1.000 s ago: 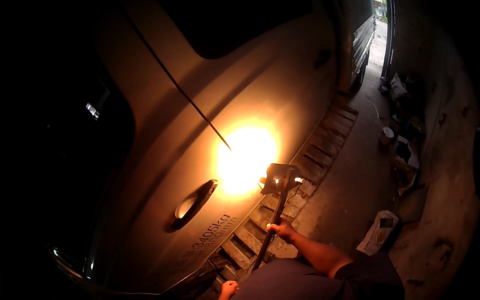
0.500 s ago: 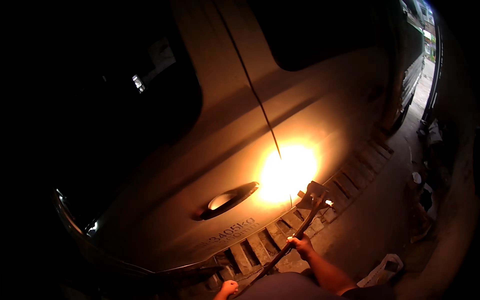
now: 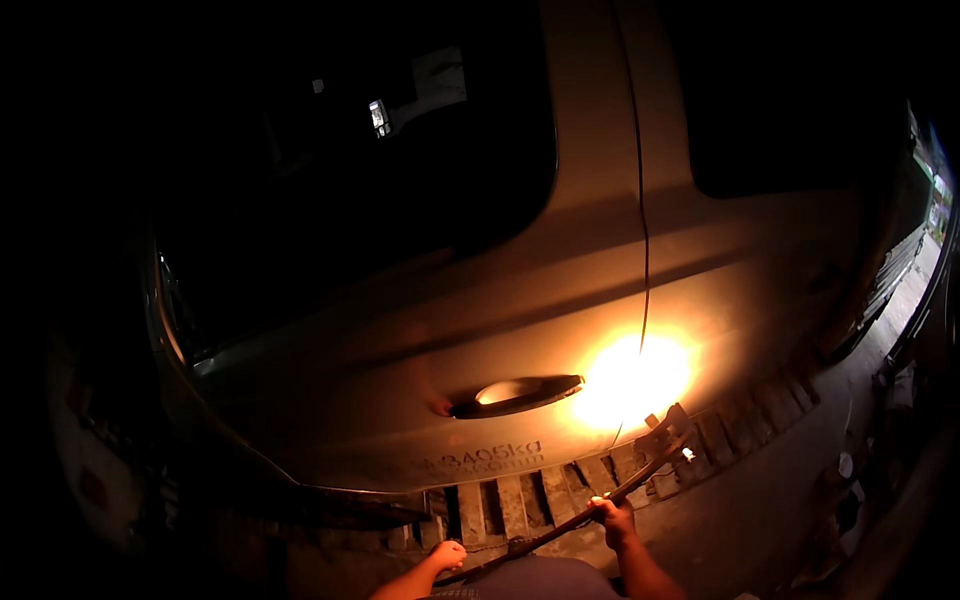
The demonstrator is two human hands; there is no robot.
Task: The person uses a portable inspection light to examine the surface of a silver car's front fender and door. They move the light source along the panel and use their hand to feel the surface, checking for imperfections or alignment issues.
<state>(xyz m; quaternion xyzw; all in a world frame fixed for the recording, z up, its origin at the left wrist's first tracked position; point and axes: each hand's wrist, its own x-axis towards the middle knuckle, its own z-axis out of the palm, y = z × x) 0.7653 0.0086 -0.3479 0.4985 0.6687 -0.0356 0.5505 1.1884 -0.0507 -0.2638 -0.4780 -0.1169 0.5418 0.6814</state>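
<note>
My right hand (image 3: 615,522) grips a long dark pole (image 3: 560,530) with a lamp head (image 3: 668,432) at its upper end, beside a brilliant patch of light on a pale vehicle door (image 3: 540,290). My left hand (image 3: 447,556) is closed near the pole's lower part; what it holds, if anything, is hidden. A recessed door handle (image 3: 515,400) lies left of the glare, above stencilled markings. My body hides the bottom of the pole.
Dark windows (image 3: 790,100) top the door. A row of slats (image 3: 505,505) runs along the floor below the vehicle's side. At right, a bright opening (image 3: 935,200) shows beyond another vehicle's slatted side (image 3: 895,270), with dim objects (image 3: 850,500) on the floor. The left edge is very dark.
My view has swung left, so the door, glare and opening appear farther right. The lamp head sits lower in view. Both hands keep their closed grip shapes.
</note>
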